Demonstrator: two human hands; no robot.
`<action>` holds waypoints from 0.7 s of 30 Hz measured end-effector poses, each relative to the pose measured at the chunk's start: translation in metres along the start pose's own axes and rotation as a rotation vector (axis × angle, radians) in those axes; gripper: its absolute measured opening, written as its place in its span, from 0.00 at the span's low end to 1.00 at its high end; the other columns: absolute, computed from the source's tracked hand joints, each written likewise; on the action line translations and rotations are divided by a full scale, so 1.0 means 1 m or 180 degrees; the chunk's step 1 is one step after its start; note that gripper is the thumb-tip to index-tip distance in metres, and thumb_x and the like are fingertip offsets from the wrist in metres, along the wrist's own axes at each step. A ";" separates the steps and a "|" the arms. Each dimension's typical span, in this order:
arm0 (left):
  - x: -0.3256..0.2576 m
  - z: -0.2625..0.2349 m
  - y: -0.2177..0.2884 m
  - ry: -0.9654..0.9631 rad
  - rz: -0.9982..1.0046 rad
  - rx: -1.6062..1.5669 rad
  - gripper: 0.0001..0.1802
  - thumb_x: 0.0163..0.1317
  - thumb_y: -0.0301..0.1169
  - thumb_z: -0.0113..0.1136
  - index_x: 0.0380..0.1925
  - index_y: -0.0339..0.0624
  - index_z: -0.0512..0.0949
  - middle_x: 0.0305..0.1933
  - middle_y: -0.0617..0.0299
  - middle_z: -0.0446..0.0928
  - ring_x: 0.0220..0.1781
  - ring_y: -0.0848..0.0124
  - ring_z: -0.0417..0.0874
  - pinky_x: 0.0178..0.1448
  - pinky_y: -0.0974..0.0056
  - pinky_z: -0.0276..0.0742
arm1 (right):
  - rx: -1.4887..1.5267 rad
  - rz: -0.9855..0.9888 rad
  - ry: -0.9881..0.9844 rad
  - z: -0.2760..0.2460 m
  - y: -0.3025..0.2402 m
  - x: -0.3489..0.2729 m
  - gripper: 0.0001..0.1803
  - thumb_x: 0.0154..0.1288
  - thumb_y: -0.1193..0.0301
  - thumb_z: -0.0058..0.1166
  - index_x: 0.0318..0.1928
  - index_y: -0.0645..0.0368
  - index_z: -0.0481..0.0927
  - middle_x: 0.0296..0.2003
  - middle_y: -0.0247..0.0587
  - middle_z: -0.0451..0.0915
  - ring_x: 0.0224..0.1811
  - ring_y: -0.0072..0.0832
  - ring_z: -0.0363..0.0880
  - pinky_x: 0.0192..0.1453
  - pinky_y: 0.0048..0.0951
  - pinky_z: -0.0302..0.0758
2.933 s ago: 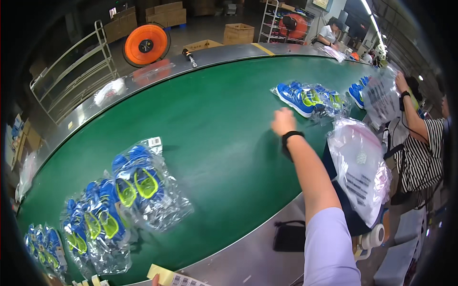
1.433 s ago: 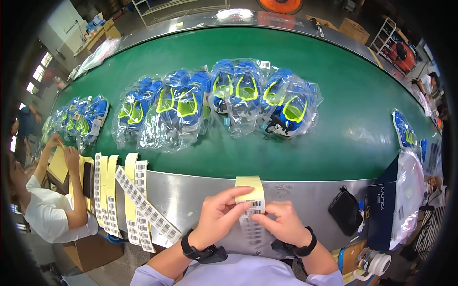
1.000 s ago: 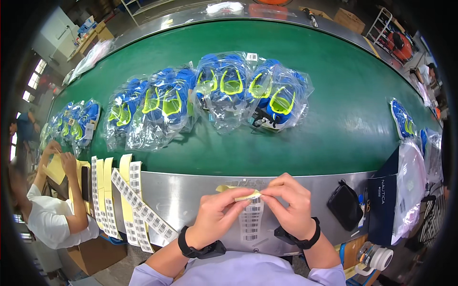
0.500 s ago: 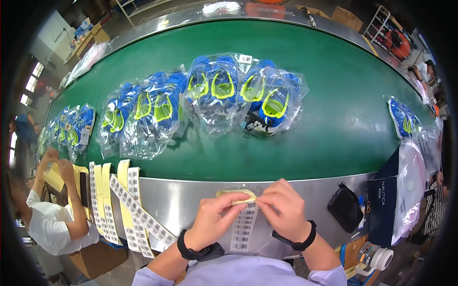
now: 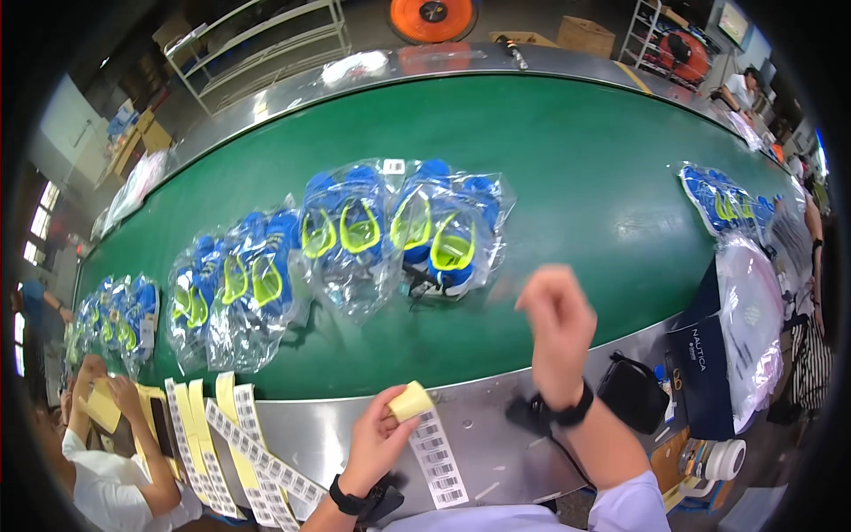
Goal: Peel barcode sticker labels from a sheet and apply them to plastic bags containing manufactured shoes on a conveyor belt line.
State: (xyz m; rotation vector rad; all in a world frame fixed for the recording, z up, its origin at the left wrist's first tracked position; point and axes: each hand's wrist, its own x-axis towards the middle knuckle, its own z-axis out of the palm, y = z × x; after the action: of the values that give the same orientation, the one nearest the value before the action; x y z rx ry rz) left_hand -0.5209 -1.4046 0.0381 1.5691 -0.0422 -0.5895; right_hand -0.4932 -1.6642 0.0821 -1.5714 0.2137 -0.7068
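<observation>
My left hand (image 5: 376,445) pinches the top of a barcode sticker strip (image 5: 436,461), whose yellow backing curls over at the fingers. The rest of the strip trails down across the metal table edge (image 5: 496,443). My right hand (image 5: 558,324) is raised over the near part of the green belt (image 5: 603,257). Its fingers are curled together and slightly blurred, so whatever they may hold is not visible. Closest to it lies a pair of blue and lime shoes (image 5: 450,253) in a clear plastic bag. Further bagged pairs (image 5: 341,235) stand in a row to the left.
More sticker strips (image 5: 257,443) lie at the left. Right of my arm are a black pouch (image 5: 634,392), a dark blue box (image 5: 696,363) and a jug (image 5: 722,459). Other bagged shoes (image 5: 722,199) rest at the far right. A co-worker (image 5: 124,470) sits at the left with paper in hand.
My right hand has left the strip and moved forward over the belt. My left hand keeps the strip, now tilted. The view has shifted, so the shoes appear lower and further left.
</observation>
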 end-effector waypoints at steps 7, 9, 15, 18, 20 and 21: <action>0.002 0.013 -0.020 0.0219 0.0365 -0.0029 0.23 0.62 0.17 0.57 0.57 0.29 0.68 0.48 0.52 0.79 0.47 0.71 0.82 0.49 0.71 0.79 | -0.0141 0.0723 0.0567 -0.038 0.166 0.150 0.33 0.62 0.78 0.55 0.68 0.55 0.61 0.42 0.46 0.80 0.43 0.29 0.79 0.47 0.31 0.77; -0.002 0.014 -0.022 0.0157 0.0269 0.0106 0.20 0.61 0.15 0.55 0.55 0.27 0.70 0.47 0.53 0.78 0.46 0.72 0.81 0.48 0.69 0.79 | -0.0798 0.0331 0.0235 -0.032 0.176 0.177 0.33 0.61 0.78 0.56 0.67 0.56 0.62 0.42 0.47 0.81 0.43 0.31 0.79 0.47 0.33 0.77; -0.003 0.010 -0.041 0.0284 0.0432 0.0331 0.18 0.61 0.15 0.55 0.53 0.27 0.72 0.46 0.54 0.78 0.44 0.74 0.81 0.46 0.71 0.78 | -0.0617 0.0975 -0.0771 -0.030 0.174 0.219 0.29 0.58 0.80 0.57 0.60 0.59 0.66 0.30 0.39 0.80 0.31 0.26 0.79 0.38 0.29 0.77; -0.003 0.015 -0.037 0.0234 0.0360 0.0462 0.18 0.61 0.15 0.55 0.52 0.28 0.73 0.44 0.55 0.79 0.42 0.75 0.81 0.43 0.72 0.79 | 0.0314 0.1577 0.0070 -0.048 0.161 0.213 0.31 0.62 0.75 0.57 0.64 0.59 0.61 0.34 0.38 0.76 0.33 0.26 0.77 0.39 0.29 0.77; -0.002 0.018 -0.038 0.0181 0.0365 0.0502 0.18 0.60 0.15 0.56 0.51 0.28 0.73 0.44 0.55 0.79 0.42 0.75 0.81 0.42 0.72 0.79 | 0.0475 0.1847 -0.0031 -0.042 0.151 0.198 0.39 0.59 0.71 0.64 0.66 0.61 0.56 0.28 0.37 0.77 0.29 0.26 0.77 0.34 0.30 0.79; 0.000 0.019 -0.038 0.0175 0.0461 0.0520 0.18 0.60 0.14 0.56 0.51 0.28 0.73 0.43 0.55 0.79 0.41 0.76 0.81 0.42 0.72 0.79 | 0.0429 0.1864 -0.0141 -0.038 0.150 0.190 0.41 0.58 0.72 0.64 0.67 0.61 0.55 0.29 0.38 0.77 0.28 0.26 0.77 0.33 0.30 0.78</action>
State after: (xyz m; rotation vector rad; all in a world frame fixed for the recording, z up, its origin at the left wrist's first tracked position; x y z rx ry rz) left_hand -0.5407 -1.4185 0.0026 1.7234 -0.1648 -0.4375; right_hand -0.3233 -1.8193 -0.0036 -1.3009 0.5544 -0.2213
